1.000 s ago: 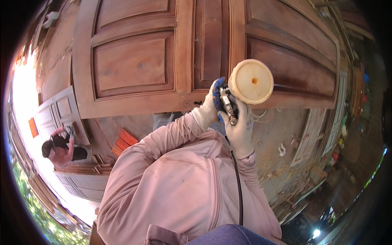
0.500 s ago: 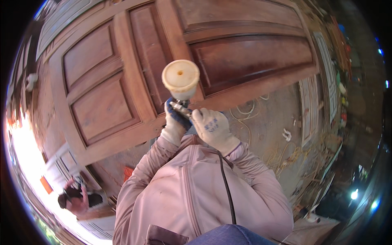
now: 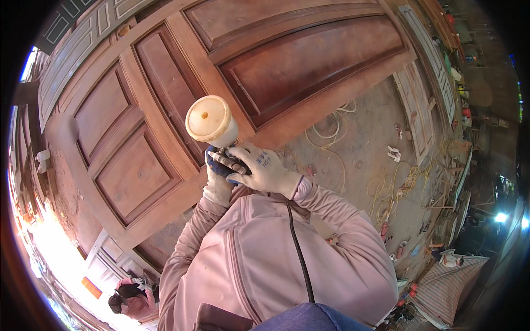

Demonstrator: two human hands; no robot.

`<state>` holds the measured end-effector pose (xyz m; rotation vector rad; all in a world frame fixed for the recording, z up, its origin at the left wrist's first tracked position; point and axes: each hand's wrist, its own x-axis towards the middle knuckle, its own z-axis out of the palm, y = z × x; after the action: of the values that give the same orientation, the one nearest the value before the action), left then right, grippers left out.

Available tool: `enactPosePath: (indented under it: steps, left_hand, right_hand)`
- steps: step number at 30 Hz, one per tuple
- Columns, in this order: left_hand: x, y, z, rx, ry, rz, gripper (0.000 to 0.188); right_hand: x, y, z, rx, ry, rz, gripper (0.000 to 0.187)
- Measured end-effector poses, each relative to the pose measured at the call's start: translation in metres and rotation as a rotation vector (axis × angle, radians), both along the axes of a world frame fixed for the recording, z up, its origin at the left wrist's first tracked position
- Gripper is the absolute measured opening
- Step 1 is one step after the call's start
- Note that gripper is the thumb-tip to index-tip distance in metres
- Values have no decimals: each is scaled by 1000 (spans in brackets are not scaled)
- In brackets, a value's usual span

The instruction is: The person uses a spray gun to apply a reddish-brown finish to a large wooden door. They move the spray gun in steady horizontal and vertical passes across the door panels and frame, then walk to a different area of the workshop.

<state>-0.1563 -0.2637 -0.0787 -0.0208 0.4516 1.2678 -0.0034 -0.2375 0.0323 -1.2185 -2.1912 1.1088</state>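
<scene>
Blue printed characters [image 3: 264, 160] in two short rows stood on the back of the pale glove [image 3: 280, 177] on the right hand [image 3: 265, 169].

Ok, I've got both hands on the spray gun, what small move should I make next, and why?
Perhaps firm up your left hand on the spray gun before shifting your right hand: both are close together on it, and the wide cup is mounted on it, so it could tip if support slips.
</scene>
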Motion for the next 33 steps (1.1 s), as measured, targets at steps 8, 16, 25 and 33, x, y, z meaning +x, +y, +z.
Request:
enactPosePath:
  steps: [8,16,25,33]
  left_hand:
    - [-5,4,8,-303,27,-57,51]
    - [-86,-77,-62,-618,1029,332,35]
    - [-127,-207,-144,-955,1227,839,36]
    - [-126,-184,-114,-1199,1481,584,44]
  right_hand:
    - [-7,17,-18,1,263,89,60]
    - [16,81,41,-78,51,250,46]
    - [-13,98,59,-288,-122,605,46]
    - [-45,128,77,-120,-215,490,44]
